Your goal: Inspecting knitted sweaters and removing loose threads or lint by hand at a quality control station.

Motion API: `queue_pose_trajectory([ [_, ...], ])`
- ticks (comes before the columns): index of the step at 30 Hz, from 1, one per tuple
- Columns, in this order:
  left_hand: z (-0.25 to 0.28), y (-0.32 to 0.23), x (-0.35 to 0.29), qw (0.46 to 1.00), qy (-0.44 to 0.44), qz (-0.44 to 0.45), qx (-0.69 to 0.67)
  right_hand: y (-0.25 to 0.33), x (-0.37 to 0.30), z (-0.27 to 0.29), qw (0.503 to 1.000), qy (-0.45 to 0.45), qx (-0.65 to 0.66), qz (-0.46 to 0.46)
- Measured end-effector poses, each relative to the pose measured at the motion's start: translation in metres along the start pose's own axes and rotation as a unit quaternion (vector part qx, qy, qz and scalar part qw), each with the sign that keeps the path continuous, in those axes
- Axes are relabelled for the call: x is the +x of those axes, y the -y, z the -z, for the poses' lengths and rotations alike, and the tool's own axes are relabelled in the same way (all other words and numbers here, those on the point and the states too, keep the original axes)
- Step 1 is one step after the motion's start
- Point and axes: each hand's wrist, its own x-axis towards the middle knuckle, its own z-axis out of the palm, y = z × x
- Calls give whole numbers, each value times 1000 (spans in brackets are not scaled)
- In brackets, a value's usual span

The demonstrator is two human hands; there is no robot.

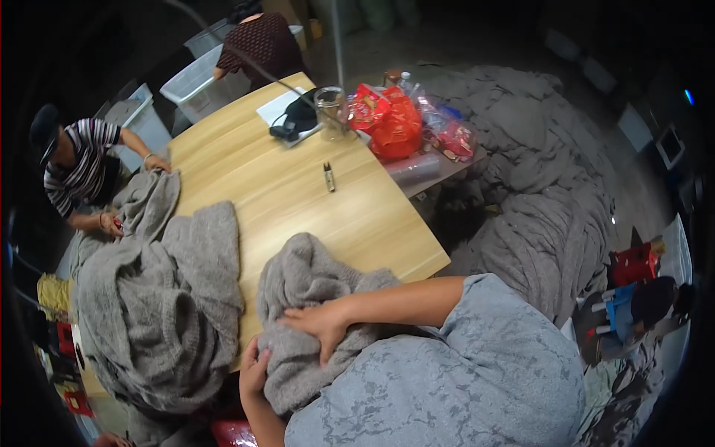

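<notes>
**Crumpled grey fleecy cloth [302, 276] handled at the near edge of a pale wood-grain tabletop [223, 141]**

The cloth is bunched partly on the near edge of the tabletop and partly in front of the wearer's body, which is covered by a blue-grey patterned garment [462, 365]. Its upper folds are pressed by the right hand [324, 322], which is laid palm down; the fingers are extended toward the left and the thumb is held well apart from them. The lower left side of the cloth is touched by the left hand [255, 363] – its fingers are bent against the fabric, but whether a fold is pinched cannot be told.

To the left, a larger heap of grey fleecy fabric [156, 320] is piled over the table edge. Beyond it, a piece of similar fabric is held in both hands by a co-worker in a striped shirt [86, 153]. A small, slim dark object [329, 177] is left lying on the bare wood. Farther off, a clear cylindrical jar [332, 115] is seen near a bright red plastic bag [395, 123]. On the right, the floor is covered by a broad mound of grey fabric [544, 216].
</notes>
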Motion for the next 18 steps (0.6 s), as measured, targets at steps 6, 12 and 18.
queue_pose_trajectory([
  [6,19,-28,4,999,-19,-13,22,10,18,6,994,16,102,-29],
  [12,45,-53,3,989,-140,-34,42,-22,-117,171,956,-202,73,-200],
  [18,68,-26,17,986,-155,-41,-39,14,-547,310,332,-943,-36,-4],
])
